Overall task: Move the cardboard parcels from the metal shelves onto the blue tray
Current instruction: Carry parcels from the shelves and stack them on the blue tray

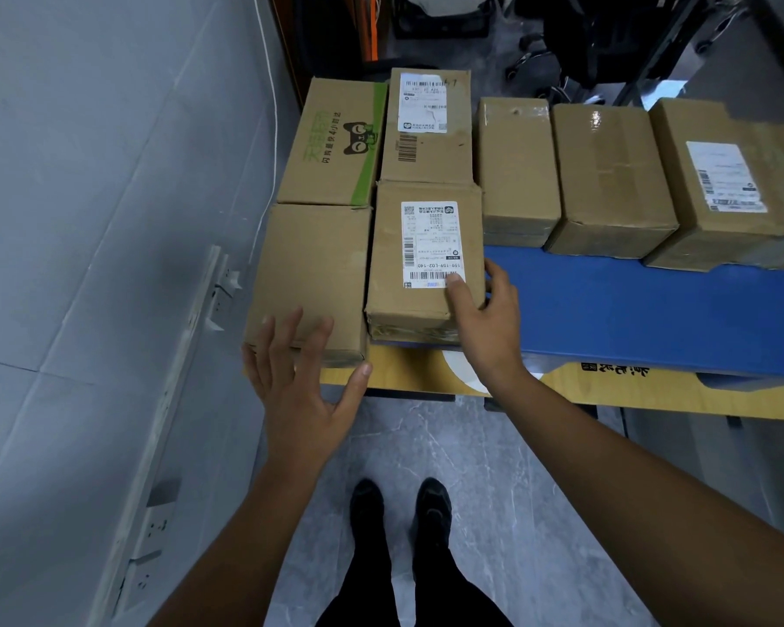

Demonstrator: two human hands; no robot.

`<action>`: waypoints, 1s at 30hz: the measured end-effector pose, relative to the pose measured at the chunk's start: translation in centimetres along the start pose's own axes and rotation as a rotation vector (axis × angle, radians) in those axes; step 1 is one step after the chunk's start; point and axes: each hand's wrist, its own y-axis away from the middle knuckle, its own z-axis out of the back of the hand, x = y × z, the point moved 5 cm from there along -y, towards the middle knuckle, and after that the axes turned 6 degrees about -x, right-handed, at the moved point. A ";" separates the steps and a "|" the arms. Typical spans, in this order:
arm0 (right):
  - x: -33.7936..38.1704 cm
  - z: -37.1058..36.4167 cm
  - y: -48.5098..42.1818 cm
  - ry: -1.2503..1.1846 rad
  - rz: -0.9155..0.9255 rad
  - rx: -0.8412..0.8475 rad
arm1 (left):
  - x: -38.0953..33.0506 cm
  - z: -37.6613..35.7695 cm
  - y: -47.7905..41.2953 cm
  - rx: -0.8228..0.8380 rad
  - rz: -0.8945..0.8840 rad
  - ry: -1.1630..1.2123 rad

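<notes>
Several cardboard parcels lie on a blue tray [643, 310] on a wooden table. At the front left lies a plain parcel [313, 264]; my left hand [299, 382] hovers spread at its near edge, fingertips over the top. Beside it a labelled parcel [422, 260] rests at the tray's front; my right hand [485, 319] lies against its near right corner, thumb on the label, not gripping. Behind these stand a green-printed parcel [336, 142] and another labelled parcel [431, 129]. Three more parcels [612, 178] line the tray's back right. No metal shelves are in view.
The wooden table's front edge [652, 395] carries black printed characters. A grey wall with power sockets [155, 527] and a white cable runs along the left. Office chairs [562, 43] and dark clutter stand beyond the table. My feet stand on grey marbled floor [494, 491].
</notes>
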 end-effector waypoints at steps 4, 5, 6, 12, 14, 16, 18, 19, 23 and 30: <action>0.2 -0.1 -0.2 -0.001 -0.002 0.002 | 0.1 0.0 0.0 0.015 0.012 0.015; 0.2 -0.1 -0.2 -0.001 0.003 0.000 | 0.1 0.0 -0.1 0.017 0.010 0.019; 0.2 -0.1 -0.1 0.001 0.007 -0.001 | 0.1 0.0 -0.2 0.017 0.009 0.023; -0.1 0.6 0.5 -0.028 -0.010 0.012 | 0.5 0.3 -0.5 0.017 0.034 0.060; 0.6 1.3 1.2 0.034 0.087 -0.047 | 0.7 0.7 -0.7 0.010 0.051 0.087; 2.1 1.8 2.2 0.124 0.271 -0.091 | 1.0 1.1 -0.8 -0.006 0.045 0.109; 3.7 1.5 3.3 0.204 0.459 -0.068 | 1.5 1.4 -0.9 -0.017 0.044 0.131; 4.5 1.0 3.8 0.239 0.534 -0.033 | 1.8 1.6 -1.0 -0.014 0.057 0.150; 6.7 -1.7 6.3 0.366 0.760 0.115 | 3.5 2.2 -1.7 0.022 0.115 0.220; 5.9 -5.3 8.5 0.579 0.891 0.149 | 6.7 2.2 -3.3 0.078 0.161 0.297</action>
